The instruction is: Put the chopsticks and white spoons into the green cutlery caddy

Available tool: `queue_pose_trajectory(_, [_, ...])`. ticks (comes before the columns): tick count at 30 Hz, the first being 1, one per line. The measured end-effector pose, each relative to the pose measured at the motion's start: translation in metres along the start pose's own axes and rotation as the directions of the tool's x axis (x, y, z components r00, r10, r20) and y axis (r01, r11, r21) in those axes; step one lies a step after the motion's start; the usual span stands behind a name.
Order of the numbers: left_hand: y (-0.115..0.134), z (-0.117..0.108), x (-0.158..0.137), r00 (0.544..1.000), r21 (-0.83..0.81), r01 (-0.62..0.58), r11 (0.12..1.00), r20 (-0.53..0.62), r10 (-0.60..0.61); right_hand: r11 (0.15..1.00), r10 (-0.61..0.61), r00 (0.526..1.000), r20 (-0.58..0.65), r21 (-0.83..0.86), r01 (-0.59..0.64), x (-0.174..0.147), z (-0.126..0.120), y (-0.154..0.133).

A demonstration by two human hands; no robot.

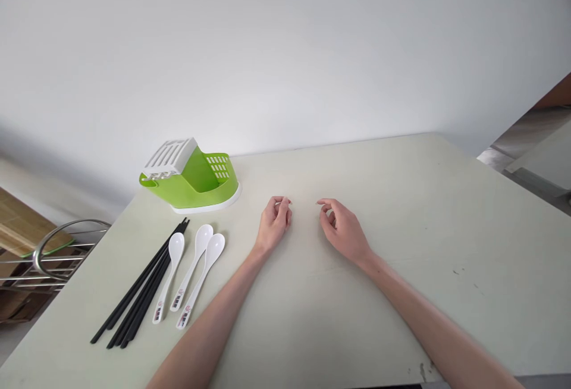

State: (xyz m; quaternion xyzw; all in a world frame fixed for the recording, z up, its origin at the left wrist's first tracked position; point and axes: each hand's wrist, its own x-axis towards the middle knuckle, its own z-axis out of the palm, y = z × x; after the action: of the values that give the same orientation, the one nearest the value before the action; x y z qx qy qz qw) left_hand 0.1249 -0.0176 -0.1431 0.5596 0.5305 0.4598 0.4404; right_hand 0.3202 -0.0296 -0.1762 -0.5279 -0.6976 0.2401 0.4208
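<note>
My left hand (pixel 273 222) rests on the pale table, fingers curled in and thumb laid against them, with nothing visible in it. Across a small gap, my right hand (pixel 344 229) rests loosely bent, its index finger reaching left and the others curled apart; it holds nothing. To the left of my left hand lie three white spoons, a left one (pixel 176 247), a middle one (pixel 203 239) and a right one (pixel 215 248). Several black chopsticks (pixel 147 285) lie in a loose bundle beside them. Behind these stands a green and white utensil holder (pixel 196 181).
The pale green table (pixel 379 329) meets a white wall (pixel 312 50) at its back edge. Beyond its left edge are a metal wire rack (pixel 57 258) and a wooden board (pixel 27 222). Small dark marks show on the tabletop at right.
</note>
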Motion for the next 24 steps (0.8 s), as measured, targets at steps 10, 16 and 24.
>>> queue_pose_trajectory(10, [0.002,0.002,-0.001,1.0,-0.008,0.008,1.0,0.004,-0.008,0.999,-0.012,0.999,-0.035,0.035,0.013,0.004,0.0,0.006])
queue_pose_trajectory(16, [0.004,0.002,-0.003,1.0,0.04,-0.016,0.999,0.016,0.015,0.992,0.043,0.996,-0.084,0.122,-0.033,0.007,-0.002,0.012])
queue_pose_trajectory(24, [0.001,0.004,-0.011,0.996,0.171,-0.082,0.982,0.035,0.078,0.978,0.106,0.986,-0.128,0.192,-0.081,0.008,-0.004,0.018])
